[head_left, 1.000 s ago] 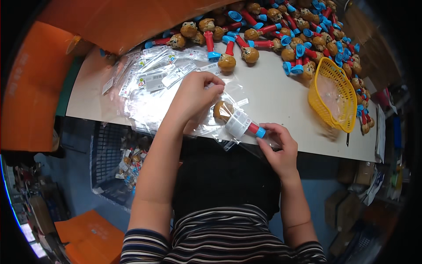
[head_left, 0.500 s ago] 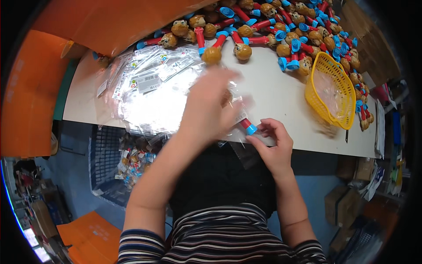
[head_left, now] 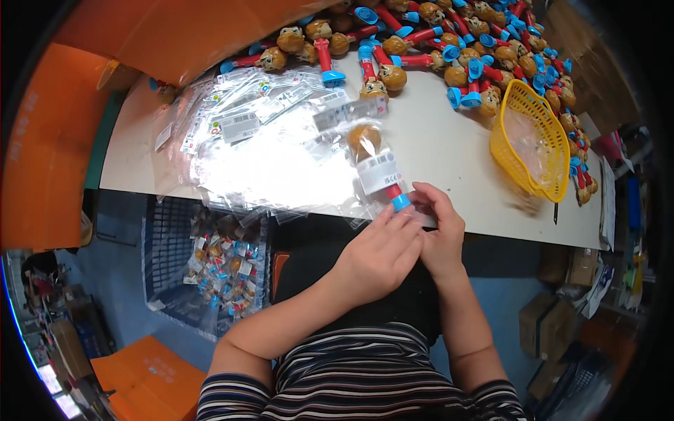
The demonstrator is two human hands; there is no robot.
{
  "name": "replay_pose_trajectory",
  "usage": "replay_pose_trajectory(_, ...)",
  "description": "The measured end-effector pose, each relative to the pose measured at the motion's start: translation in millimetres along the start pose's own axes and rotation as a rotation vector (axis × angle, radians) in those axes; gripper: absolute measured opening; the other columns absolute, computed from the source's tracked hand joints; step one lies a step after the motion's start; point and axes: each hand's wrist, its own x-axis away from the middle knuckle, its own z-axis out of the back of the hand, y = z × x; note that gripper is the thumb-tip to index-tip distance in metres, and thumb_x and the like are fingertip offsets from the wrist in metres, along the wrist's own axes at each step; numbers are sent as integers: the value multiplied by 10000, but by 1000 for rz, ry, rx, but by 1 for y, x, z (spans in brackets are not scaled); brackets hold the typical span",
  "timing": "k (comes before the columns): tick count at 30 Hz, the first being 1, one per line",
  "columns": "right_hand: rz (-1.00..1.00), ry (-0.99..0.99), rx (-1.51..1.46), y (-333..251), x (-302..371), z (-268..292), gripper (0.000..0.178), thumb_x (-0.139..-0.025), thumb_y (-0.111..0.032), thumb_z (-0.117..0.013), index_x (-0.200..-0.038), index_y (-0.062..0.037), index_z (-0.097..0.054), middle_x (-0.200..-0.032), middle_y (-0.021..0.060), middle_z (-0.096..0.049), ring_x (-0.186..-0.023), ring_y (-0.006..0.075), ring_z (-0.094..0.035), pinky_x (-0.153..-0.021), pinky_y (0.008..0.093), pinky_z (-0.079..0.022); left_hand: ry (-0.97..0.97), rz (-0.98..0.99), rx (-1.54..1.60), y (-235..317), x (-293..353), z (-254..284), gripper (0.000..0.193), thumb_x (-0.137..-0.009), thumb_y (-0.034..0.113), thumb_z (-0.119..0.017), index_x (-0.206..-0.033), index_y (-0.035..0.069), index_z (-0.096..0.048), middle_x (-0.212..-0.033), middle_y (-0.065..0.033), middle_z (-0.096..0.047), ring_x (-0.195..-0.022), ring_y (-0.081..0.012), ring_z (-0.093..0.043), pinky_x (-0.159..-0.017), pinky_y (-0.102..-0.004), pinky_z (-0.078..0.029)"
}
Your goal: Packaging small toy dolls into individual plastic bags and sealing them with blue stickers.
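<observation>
A candy dispenser (head_left: 394,189) with a round brown head, red stem and blue foot lies inside a clear plastic bag at the table's front edge. A white printed label wraps across the bag. My left hand (head_left: 379,254) is closed, its fingertips together on the bag's end just below the blue foot. Beside it, my right hand (head_left: 439,223) curls its fingers around the same end, thumb hidden behind the left hand. To the left spreads a glossy heap of clear bags (head_left: 239,165) with printed labels.
Many loose dispensers (head_left: 421,59) cover the table's far side. A yellow basket (head_left: 502,144) holding clear plastic stands at right. Below the table at left, a blue crate (head_left: 165,242) contains bagged dispensers. Orange sheeting (head_left: 161,35) rises at far left.
My left hand has come down from above the dispenser's head to the bag's lower end, beside my right hand. The bagged dispenser now shows fully, and one loose dispenser behind has shifted.
</observation>
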Motion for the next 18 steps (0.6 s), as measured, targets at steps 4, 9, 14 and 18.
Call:
replay_pose_trajectory(4, -114, -91, 16, -11, -4, 6, 511, -802, 50, -705, -1282, -19, -543, -1023, 114, -689, -890, 143, -661, -819, 260, -531, -20, 17, 73, -1, 6, 9, 252, -784, 8, -629, -1033, -7, -667, -1108, -169, -666, -1069, -330, -654, -946, -457, -513)
replay_pose_trajectory(9, -406, -115, -161, -32, 7, 26, 433, -876, 24, -653, -1289, 14, -522, -949, 112, -707, -820, 133, -672, -785, 243, -537, 201, 127, 122, 2, 24, 9, 253, -719, 4, -754, -955, 52, -677, -902, -67, -671, -806, -245, -665, -685, -346, -510)
replay_pose_trajectory(14, -659, -120, -521, -31, 9, 35, 350, -912, 21, -613, -1246, 61, -519, -908, 134, -713, -787, 134, -687, -707, 232, -566, 130, 273, 101, 16, 9, -2, 211, -736, 61, -760, -935, 68, -688, -850, -52, -632, -753, -229, -611, -641, -343, -449)
replay_pose_trajectory(18, -725, -120, -574, -33, 10, 33, 339, -908, 5, -632, -1227, 62, -531, -885, 129, -717, -808, 136, -692, -705, 224, -565, 124, 325, 62, 20, 11, -13, 198, -749, 100, -754, -935, 76, -690, -858, -45, -618, -779, -220, -593, -667, -345, -429)
